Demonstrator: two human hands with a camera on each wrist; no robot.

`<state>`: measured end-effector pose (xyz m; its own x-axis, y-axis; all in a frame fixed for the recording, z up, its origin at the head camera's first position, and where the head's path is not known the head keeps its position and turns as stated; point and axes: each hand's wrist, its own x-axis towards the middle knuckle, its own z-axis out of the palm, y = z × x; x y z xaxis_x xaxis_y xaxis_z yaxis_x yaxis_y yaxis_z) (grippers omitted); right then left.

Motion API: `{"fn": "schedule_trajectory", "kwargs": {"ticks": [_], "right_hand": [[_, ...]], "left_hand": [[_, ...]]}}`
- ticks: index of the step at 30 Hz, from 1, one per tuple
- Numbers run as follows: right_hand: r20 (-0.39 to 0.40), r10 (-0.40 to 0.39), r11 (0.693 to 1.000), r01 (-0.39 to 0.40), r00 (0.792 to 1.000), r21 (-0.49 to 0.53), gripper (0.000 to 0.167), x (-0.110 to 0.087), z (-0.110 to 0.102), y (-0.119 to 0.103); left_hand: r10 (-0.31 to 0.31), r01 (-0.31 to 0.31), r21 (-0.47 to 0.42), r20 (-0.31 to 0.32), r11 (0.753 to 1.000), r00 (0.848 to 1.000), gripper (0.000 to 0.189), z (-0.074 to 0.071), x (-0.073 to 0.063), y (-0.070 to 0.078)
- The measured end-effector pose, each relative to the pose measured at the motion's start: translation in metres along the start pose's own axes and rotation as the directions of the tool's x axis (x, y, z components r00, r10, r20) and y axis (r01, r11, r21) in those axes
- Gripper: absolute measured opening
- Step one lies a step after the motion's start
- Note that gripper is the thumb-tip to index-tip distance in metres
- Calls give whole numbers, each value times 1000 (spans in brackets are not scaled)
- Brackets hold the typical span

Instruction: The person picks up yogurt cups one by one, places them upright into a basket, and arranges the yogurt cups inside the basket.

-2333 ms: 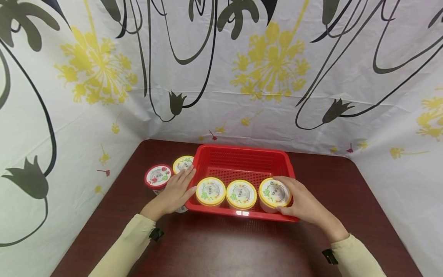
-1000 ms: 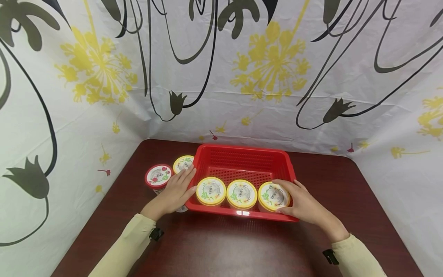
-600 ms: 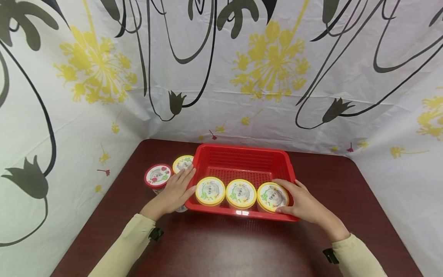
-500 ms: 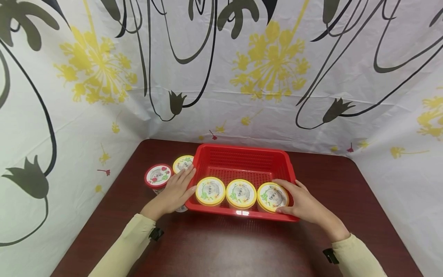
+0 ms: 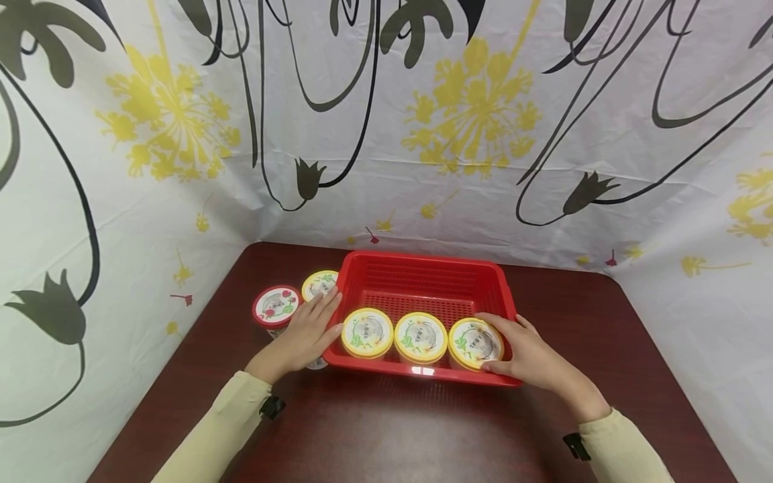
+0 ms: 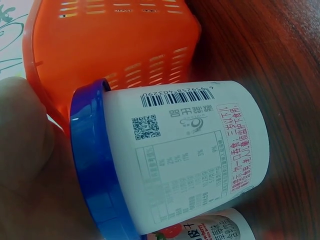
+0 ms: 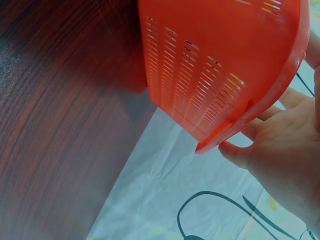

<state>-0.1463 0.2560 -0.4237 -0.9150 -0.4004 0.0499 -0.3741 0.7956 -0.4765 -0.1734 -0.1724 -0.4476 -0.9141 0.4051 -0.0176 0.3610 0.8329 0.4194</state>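
Observation:
Three yellow-lidded tubs stand in a row along the near side of a red plastic basket (image 5: 431,258). My right hand (image 5: 534,352) reaches over the basket's right rim and holds the rightmost yellow-lidded tub (image 5: 476,343), thumb and forefinger at its lid's edge. The middle tub (image 5: 421,337) and left tub (image 5: 368,333) sit beside it. My left hand (image 5: 302,337) lies with extended fingers at the basket's left rim, above a white tub with a blue lid (image 6: 185,155), seen in the left wrist view. That lid is hidden in the head view.
Left of the basket stand a red-lidded tub (image 5: 276,306) and another yellow-lidded tub (image 5: 319,285), partly covered by my left hand. The dark wooden table (image 5: 386,429) meets patterned white cloth (image 5: 386,134) behind and at both sides.
The rightmost tub has shifted slightly left and down in the basket, up close to the middle tub, with my right hand still on it. My left hand has stayed in place.

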Motion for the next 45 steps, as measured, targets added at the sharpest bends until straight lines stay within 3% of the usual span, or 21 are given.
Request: {"fn": "schedule_trajectory", "kwargs": {"ticks": [8, 14, 20, 27, 37, 45], "right_hand": [[5, -4, 1000, 4, 1000, 2, 89, 1, -1, 1], [-33, 0, 1000, 0, 999, -3, 90, 0, -1, -1], [-67, 67, 996, -71, 995, -57, 97, -10, 3, -8], [-109, 137, 980, -150, 985, -130, 108, -20, 6, -9], [-116, 169, 977, -182, 979, -114, 109, -26, 10, -6], [-75, 197, 973, -205, 977, -108, 110, -24, 15, -4]], "left_hand": [[-3, 3, 3, -15, 1000, 1000, 81, 0, 1, -1], [0, -1, -12, -45, 1000, 999, 78, -5, -2, -3], [-10, 16, 51, -113, 999, 994, 78, -15, -14, -11], [-62, 74, 81, -143, 994, 988, 87, -21, -28, -19], [-89, 101, 77, -147, 992, 985, 94, -14, -41, -24], [-87, 96, 56, -145, 994, 986, 99, -7, -46, -29]]}}
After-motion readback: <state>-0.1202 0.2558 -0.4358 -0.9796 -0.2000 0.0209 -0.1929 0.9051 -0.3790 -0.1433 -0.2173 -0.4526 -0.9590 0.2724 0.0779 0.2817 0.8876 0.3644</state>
